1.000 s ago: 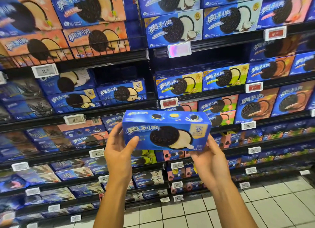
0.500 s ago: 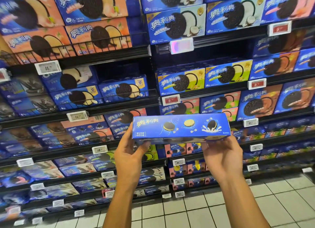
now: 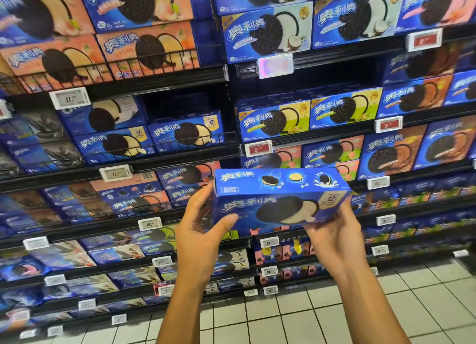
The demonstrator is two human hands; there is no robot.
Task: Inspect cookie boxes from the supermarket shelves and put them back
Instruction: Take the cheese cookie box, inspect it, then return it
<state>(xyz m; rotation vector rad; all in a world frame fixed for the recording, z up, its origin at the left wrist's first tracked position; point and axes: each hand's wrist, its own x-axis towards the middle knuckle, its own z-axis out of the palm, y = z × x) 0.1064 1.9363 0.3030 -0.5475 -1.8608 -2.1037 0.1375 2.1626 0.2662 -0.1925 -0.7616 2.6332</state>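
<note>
A blue cookie box (image 3: 278, 197) with a dark sandwich cookie printed on its front is held in the air in front of the shelves, both its top face and front face showing. My left hand (image 3: 201, 230) grips its left end, thumb on the front and fingers behind. My right hand (image 3: 334, 235) holds the right end from below, fingers curled round the lower edge. Behind it, the shelves (image 3: 164, 160) carry rows of similar boxes.
Shelves full of blue, orange and green cookie boxes fill the view, with price tags (image 3: 69, 97) on each shelf edge. A wire rail (image 3: 108, 70) fronts the upper left shelf. White floor tiles (image 3: 296, 318) lie below and to the right.
The box has been tilted: a second ago its front faced me, then only the top face showed, and now top and front both show. Both hands kept hold of it.
</note>
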